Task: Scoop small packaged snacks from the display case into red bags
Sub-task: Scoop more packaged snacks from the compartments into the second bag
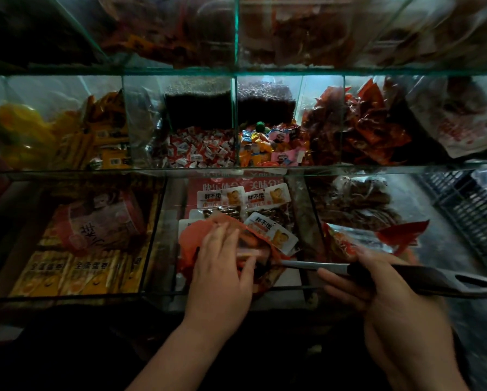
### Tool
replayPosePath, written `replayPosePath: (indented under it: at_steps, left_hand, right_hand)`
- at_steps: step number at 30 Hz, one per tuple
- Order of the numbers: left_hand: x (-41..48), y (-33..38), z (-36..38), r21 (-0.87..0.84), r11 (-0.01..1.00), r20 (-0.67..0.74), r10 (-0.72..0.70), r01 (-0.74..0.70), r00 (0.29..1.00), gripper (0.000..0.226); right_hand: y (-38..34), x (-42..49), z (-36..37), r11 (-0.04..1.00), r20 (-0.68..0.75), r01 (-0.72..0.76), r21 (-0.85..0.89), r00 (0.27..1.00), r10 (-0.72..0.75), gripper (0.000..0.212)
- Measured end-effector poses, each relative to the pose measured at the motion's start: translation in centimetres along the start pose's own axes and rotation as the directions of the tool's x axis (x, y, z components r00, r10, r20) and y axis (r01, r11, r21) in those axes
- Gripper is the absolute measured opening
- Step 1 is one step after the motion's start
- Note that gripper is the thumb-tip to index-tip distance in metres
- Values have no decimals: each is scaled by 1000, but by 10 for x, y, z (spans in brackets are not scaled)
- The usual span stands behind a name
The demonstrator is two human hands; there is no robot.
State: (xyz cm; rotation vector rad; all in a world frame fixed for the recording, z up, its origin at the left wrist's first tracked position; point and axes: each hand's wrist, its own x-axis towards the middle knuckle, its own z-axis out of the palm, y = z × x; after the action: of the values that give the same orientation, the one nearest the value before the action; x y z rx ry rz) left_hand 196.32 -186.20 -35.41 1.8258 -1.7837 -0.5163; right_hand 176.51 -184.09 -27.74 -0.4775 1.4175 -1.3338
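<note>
A thin red bag lies over the lower middle compartment of the glass display case. My left hand holds the bag's mouth, fingers curled into its folds. White-labelled snack packets lie in that compartment behind the bag. My right hand grips the dark handle of a scoop. The scoop's metal shaft reaches left to the bag, and its head is hidden inside. A torn red packet sticks up just behind my right hand.
Glass dividers split the case into many bins. The middle shelf holds small red-and-white candies, mixed bright sweets and red packets. Yellow boxes fill the lower left bin. A black plastic crate sits at the right.
</note>
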Motion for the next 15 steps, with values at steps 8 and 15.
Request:
replayPosePath:
  at_steps: [8, 15]
  left_hand:
    - [4, -3, -2, 7, 999, -59, 33, -33, 998, 69]
    - [12, 2, -11, 17, 988, -218, 151, -151, 964, 59]
  right_hand:
    - [-16, -18, -2, 998, 197, 48, 46, 979, -56, 41]
    - [-30, -33, -2, 987, 280, 120, 104, 949, -145, 34]
